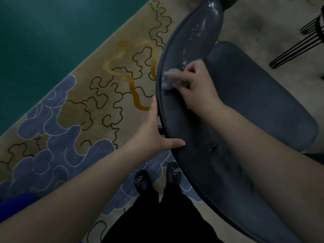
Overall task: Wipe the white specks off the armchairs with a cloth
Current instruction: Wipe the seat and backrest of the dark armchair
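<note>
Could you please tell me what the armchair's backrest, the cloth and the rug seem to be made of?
The armchair backrest looks like smooth dark grey leather or faux leather: it shows a soft sheen, a piped edge and small creases. The cloth, bunched in the right hand, seems a soft pale fabric, though it is blurred. The rug looks like woven pile, matte, with cloud patterns.

The armchair (192,120) was dark grey-blue with white specks (198,30); the cloth (169,79) seemed pale grey. The rug (98,81) bore tan ground, blue clouds, black squiggles.
</note>
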### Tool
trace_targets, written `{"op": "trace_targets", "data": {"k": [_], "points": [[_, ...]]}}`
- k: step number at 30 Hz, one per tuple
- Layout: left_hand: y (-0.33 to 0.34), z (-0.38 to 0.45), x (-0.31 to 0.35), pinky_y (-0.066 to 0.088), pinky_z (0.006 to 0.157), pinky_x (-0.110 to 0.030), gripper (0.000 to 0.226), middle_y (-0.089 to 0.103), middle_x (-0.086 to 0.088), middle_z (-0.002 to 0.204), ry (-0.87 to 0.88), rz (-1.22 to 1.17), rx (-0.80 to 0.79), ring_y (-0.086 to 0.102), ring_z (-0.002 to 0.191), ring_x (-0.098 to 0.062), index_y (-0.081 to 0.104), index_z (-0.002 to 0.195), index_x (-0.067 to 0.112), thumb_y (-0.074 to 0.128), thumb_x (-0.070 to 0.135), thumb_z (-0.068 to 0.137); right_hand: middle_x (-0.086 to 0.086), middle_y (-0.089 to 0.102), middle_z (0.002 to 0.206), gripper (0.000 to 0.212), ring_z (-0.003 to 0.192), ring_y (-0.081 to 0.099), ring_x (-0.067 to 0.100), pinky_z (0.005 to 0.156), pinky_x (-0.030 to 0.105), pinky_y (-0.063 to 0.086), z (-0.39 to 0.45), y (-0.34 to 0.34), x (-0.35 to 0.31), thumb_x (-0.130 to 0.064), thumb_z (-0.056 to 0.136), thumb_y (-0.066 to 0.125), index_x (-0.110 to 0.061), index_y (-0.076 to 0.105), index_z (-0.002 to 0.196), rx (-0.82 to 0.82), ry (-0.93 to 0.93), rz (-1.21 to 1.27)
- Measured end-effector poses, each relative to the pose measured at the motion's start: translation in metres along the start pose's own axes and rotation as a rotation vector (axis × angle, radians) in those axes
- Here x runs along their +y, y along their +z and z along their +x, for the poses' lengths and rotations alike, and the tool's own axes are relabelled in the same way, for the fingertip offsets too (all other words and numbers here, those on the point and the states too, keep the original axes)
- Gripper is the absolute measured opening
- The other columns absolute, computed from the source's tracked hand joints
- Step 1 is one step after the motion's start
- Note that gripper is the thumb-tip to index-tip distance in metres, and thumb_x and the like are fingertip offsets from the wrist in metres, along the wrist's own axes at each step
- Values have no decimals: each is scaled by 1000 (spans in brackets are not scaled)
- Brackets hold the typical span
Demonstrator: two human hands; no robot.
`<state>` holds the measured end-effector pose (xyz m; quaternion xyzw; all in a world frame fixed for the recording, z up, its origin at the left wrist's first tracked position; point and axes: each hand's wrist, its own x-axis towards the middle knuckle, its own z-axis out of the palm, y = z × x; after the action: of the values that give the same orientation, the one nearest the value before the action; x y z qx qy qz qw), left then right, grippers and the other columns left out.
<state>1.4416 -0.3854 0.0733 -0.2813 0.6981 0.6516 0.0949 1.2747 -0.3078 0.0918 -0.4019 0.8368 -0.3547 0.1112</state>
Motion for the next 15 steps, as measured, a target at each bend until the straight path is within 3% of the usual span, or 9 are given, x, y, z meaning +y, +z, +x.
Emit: {"op": "trace_targets", "data": {"k": [3,7,11,13,15], "points": [[-1,-1,3,51,96,-32,142,31,38,131,0,10,-8,49,117,5,-15,147,44,91,34,54,-1,37,101,26,98,44,17,93,32,44,9,4,-10,-21,88,66,-34,69,110,-61,-3,-9],[-3,-4,7,45,104,-39,144,27,13,154,-1,32,-23,41,132,-7,-16,149,40,89,39,50,6,39,97,34,91,45,23,79,32,44,-56,-11,-10,-9,83,67,-30,71,110,-217,-205,-22],[-5,-9,9,44,105,-41,142,27,14,153,-7,18,-62,41,133,-8,-18,149,36,89,27,56,4,39,96,33,90,44,21,78,30,42,-73,-24,-7,-5,82,69,-28,73,106,-281,-220,-30],[-3,-12,10,50,99,-39,139,30,22,148,-6,-11,-70,53,122,-7,-16,149,36,88,16,60,5,39,98,30,92,45,23,82,32,44,-49,-19,-9,-10,84,69,-28,72,108,-204,-180,-69],[-2,-12,11,51,97,-37,135,26,18,152,26,-14,-70,53,122,-7,-13,151,34,87,8,63,4,39,101,29,96,44,19,89,32,44,-26,-10,-16,-14,87,67,-29,71,112,-140,-67,-42]]}}
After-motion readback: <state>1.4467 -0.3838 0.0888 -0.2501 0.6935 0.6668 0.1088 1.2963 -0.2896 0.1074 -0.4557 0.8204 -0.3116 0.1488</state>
